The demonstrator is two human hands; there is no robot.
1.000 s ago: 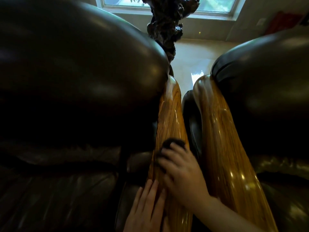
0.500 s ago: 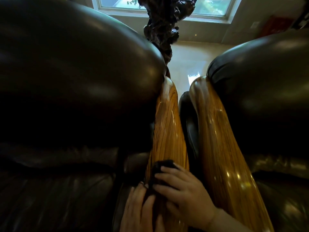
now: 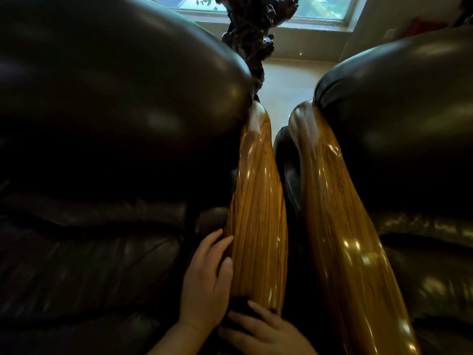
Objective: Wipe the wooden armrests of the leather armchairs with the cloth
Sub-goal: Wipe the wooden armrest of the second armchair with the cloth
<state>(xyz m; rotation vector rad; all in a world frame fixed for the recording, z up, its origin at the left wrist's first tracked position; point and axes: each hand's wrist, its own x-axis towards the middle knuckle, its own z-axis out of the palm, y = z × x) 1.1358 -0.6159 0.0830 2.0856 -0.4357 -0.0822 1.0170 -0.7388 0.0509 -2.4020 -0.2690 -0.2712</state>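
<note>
Two dark leather armchairs stand side by side, each with a glossy striped wooden armrest. The left chair's armrest [image 3: 258,221] runs down the middle of the view; the right chair's armrest [image 3: 340,242] lies beside it. My left hand [image 3: 207,280] rests flat against the left side of the left armrest, fingers apart. At the armrest's near end my right hand [image 3: 266,331] presses a dark cloth [image 3: 239,307] onto the wood; only a small dark patch of cloth shows between the hands.
The left chair's leather back [image 3: 115,103] and the right chair's back [image 3: 399,119] bulge on either side. A dark gnarled carving [image 3: 253,34] stands behind them before a window [image 3: 322,7]. A narrow gap separates the armrests.
My right hand has drawn the cloth down the left armrest toward me, to its near end. My left hand has moved up along the armrest's left side.
</note>
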